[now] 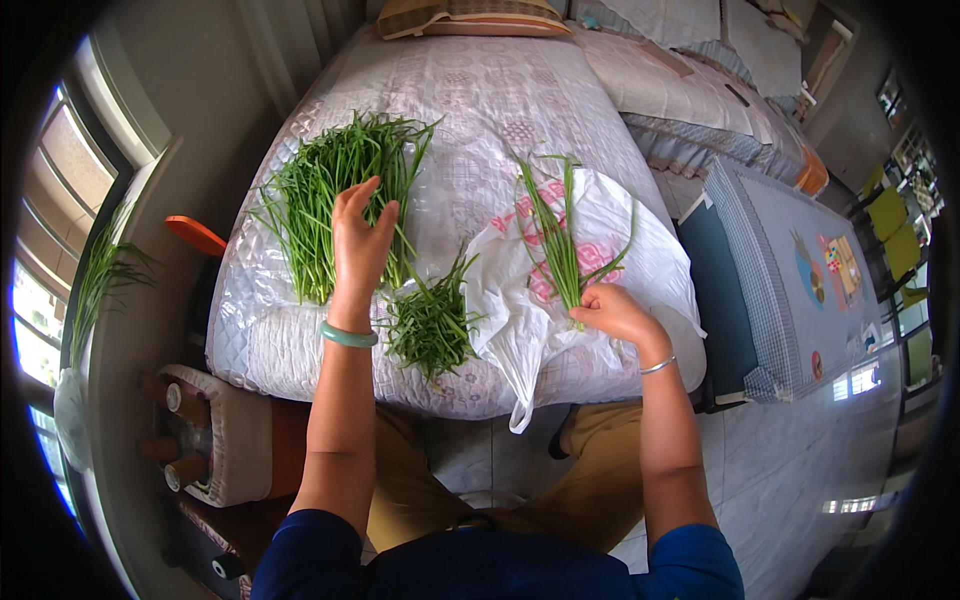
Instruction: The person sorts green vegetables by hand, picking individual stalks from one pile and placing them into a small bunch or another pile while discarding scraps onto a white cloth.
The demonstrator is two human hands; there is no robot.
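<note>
My left hand [363, 238], with a green bangle at the wrist, is raised with fingers apart over a large pile of long green leafy stalks [315, 180] on clear plastic. Nothing shows between its fingers. My right hand [611, 309], wearing a silver bangle, pinches the lower ends of a small bunch of green stalks [555, 240]. That bunch lies over a white plastic bag [652, 262] with pink print. A smaller heap of short, tangled green leaves [431, 322] sits between the clear plastic and the white bag, near the bed's front edge.
Everything lies on a bed with a quilted cover [480, 97]. A pillow [472, 19] is at its far end. A cloth-covered table [795, 277] stands to the right, and a padded stool-like piece [232, 435] at lower left. More green stalks [101, 277] stand by the left window.
</note>
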